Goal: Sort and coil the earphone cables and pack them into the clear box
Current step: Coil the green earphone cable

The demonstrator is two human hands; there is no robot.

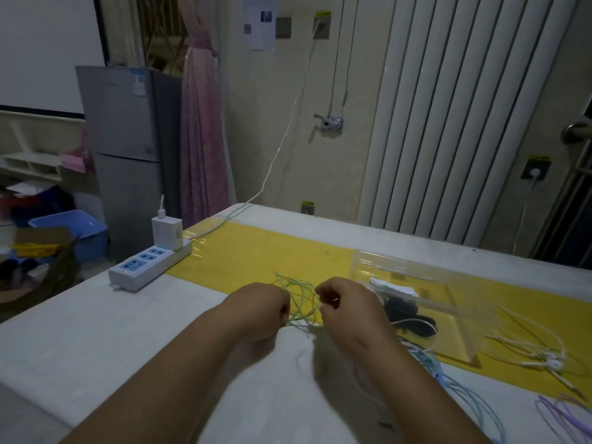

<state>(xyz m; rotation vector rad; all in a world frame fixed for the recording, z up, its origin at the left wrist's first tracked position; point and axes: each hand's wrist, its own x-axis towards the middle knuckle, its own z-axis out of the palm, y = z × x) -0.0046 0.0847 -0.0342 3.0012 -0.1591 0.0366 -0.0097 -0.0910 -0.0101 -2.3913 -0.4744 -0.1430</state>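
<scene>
Lower centre of frame: tangled green earphone cable (301, 298) pinched in curled fingers of left hand (261, 307) and right hand (344, 302) above white table (128, 331); clear box (448, 277) just right, seemingly holding black earphones (405, 310).

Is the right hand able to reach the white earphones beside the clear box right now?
Probably not yet: the right hand pinches the green cable. The white earphones lie uncovered right of the clear box, so once freed, likely yes.
</scene>
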